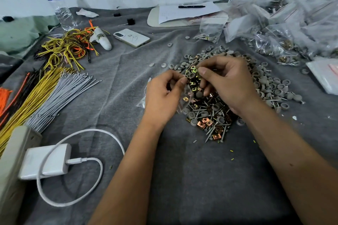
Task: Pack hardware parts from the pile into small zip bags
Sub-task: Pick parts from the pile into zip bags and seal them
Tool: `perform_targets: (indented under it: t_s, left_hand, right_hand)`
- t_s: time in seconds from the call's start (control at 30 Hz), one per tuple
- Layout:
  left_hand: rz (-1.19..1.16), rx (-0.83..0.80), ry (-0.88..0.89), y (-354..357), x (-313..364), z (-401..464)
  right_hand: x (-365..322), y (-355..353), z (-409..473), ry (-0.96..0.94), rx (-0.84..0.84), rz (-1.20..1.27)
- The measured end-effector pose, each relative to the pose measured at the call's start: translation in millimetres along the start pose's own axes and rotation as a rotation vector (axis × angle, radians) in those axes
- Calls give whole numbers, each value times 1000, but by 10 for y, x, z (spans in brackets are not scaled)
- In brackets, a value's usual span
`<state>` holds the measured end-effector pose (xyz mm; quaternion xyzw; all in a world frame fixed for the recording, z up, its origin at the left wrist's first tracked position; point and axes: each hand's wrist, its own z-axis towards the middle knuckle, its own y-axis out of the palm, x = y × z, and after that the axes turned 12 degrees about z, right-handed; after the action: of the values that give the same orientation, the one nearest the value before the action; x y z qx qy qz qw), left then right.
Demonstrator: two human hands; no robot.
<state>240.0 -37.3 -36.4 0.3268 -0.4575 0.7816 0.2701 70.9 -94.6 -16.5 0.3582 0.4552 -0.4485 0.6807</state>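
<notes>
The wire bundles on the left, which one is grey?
The straight bundle lying nearest the charger. The long yellow wires beside it and the looped ones behind are yellow, orange or black.

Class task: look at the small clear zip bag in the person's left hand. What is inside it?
One brass-coloured square clip shows through the small zip bag. The left hand covers the bag's left edge, so anything there is hidden.
</notes>
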Motion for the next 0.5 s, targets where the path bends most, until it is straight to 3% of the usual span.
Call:
perform_targets:
  t_s: [0.1,0.27,0.5]
  left_hand:
    - [-36,58,-23,26,-1,6]
    - [-178,136,-143,46,-9,22]
    - [-235,123,-130,29,14,14]
  right_hand:
    - [-28,82,-50,-119,-104,-39]
    - [-38,124,-91,-237,-221,-361]
    - [-15,97,-61,-206,-61,-315]
